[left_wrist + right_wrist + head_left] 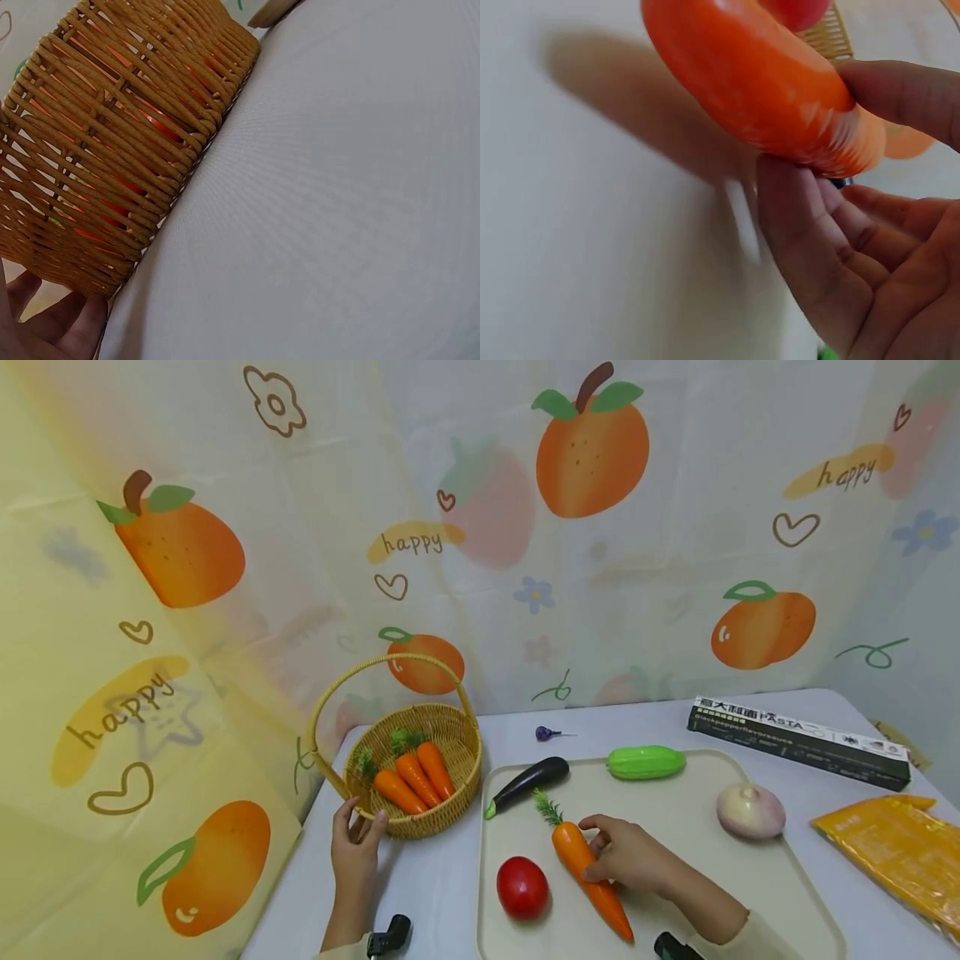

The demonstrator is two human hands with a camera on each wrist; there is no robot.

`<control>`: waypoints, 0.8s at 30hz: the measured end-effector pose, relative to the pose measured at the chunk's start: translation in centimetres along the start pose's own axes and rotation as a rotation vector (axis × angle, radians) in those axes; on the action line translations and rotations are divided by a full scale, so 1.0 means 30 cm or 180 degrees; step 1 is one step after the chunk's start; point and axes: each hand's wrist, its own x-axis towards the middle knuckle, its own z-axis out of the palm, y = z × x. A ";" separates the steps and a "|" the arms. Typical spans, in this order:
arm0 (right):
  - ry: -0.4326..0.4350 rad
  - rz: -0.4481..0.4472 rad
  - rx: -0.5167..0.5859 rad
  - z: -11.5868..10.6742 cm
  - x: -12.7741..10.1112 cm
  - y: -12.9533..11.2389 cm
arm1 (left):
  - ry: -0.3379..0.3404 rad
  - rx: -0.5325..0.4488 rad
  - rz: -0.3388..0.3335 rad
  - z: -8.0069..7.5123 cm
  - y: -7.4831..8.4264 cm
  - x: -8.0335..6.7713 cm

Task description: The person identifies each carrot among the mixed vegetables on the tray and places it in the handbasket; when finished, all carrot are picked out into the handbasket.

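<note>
Right hand (630, 857): its fingers (900, 90) curl round the big carrot (588, 877), thumb below and fingers on top.
Big carrot: on the pale tray (750, 877), between the tomato (522, 887) and the hand.
Left hand (356, 852): fingers hold the rim of the basket (450, 793).
Basket: on the surface (435, 885), three carrots inside.

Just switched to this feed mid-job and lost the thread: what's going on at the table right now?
A person works with both hands. The right hand grips a carrot lying on the cream tray, beside a tomato. The left hand holds the rim of the wicker basket, which already has three carrots inside. An eggplant, a cucumber and an onion also lie on the tray.
</note>
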 end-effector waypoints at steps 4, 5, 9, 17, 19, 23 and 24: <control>-0.0049 -0.0117 -0.0063 0.003 0.025 -0.028 | -0.0021 0.0032 -0.0069 -0.003 0.015 0.002; -0.0058 -0.0162 -0.0077 0.005 0.033 -0.037 | -0.0030 0.0027 -0.0087 -0.003 0.023 -0.001; -0.0052 -0.0307 -0.0091 0.013 0.064 -0.077 | -0.0068 -0.0069 -0.0133 0.001 0.074 -0.022; -0.0028 -0.0540 -0.0254 0.027 0.124 -0.169 | -0.0064 -0.0148 -0.0150 0.002 0.073 -0.036; -0.0055 -0.0609 -0.0275 0.032 0.148 -0.195 | -0.0045 -0.0157 -0.0135 0.000 0.047 -0.022; -0.0099 -0.0677 -0.0236 0.044 0.204 -0.242 | -0.0006 -0.0113 -0.0104 0.001 0.009 0.000; -0.0109 -0.0648 -0.0207 0.049 0.219 -0.252 | -0.0006 -0.0096 -0.0100 0.002 0.005 0.002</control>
